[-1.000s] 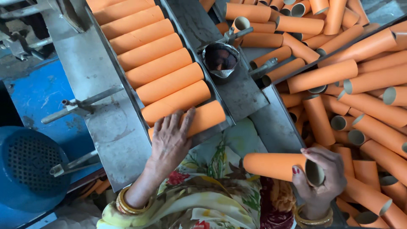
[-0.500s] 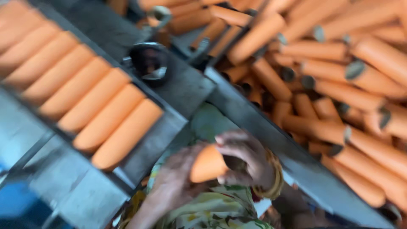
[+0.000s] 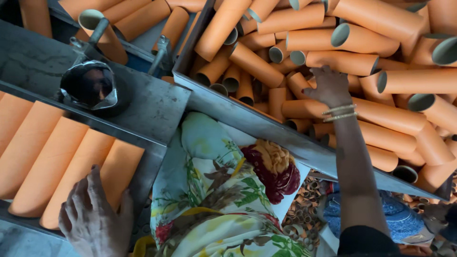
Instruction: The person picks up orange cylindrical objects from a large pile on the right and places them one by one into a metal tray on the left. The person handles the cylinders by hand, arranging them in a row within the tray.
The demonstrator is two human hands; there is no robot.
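At the lower left of the frame we saw the left hand (image 3: 95,219), fingers spread, resting flat on the nearest orange tube (image 3: 83,183) in the row on the grey metal worktop (image 3: 143,102). Floral cloth (image 3: 219,190) filled the lower centre. Farther up, the right hand (image 3: 328,85) reached into the metal bin (image 3: 266,126) of loose tubes (image 3: 381,19), its grip open over them.
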